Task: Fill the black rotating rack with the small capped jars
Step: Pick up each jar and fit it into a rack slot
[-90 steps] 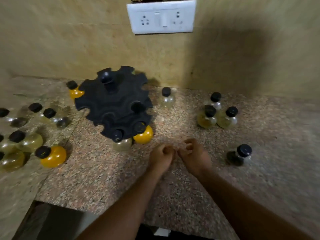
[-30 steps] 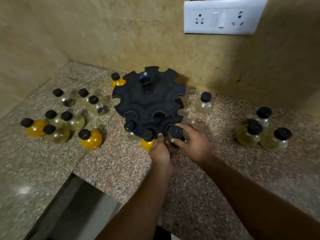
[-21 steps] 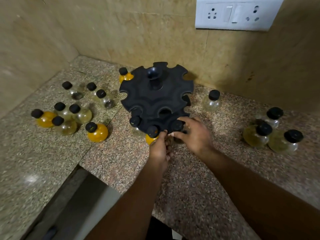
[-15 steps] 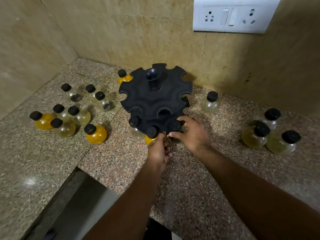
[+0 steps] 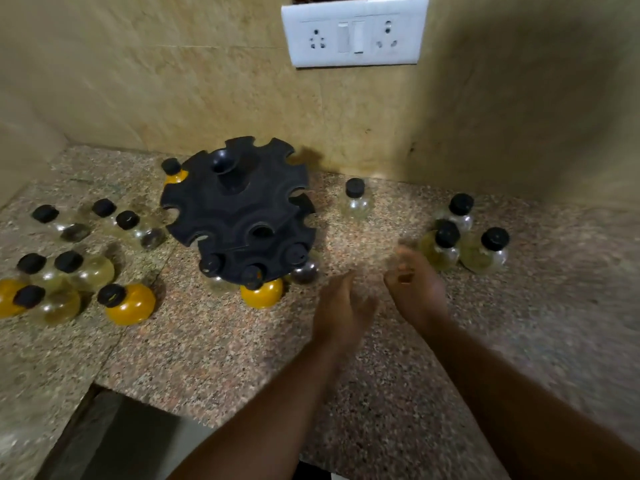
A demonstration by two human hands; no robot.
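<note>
- The white switch plate (image 5: 355,31) on the wall at 12 o'clock has two sockets and two rockers. Any lettering on it is too small for me to read.
- The black rack (image 5: 239,209) stands on the granite counter (image 5: 242,351) close to the wall, at 11 o'clock from my hands. It is two stacked discs with notched rims and a cupped knob on the centre post.
- Three black-capped jars sit in the lower disc's notches on my side: a clear jar (image 5: 216,280) at 7 o'clock, an orange jar (image 5: 261,294) at 6 and a dark jar (image 5: 304,273) at 5.
- Loose jars stand on the counter: a cluster (image 5: 90,271) at the rack's 9 o'clock, a single jar (image 5: 356,202) at 2 and a trio (image 5: 485,258) at 3.
- My left hand (image 5: 341,306) is over the counter at the rack's 5 o'clock, apart from it. Its fingers are blurred but look straight and hold nothing.
- My right hand (image 5: 414,292) is just beside the left and near the trio. It is too blurred to tell how its fingers lie.
</note>
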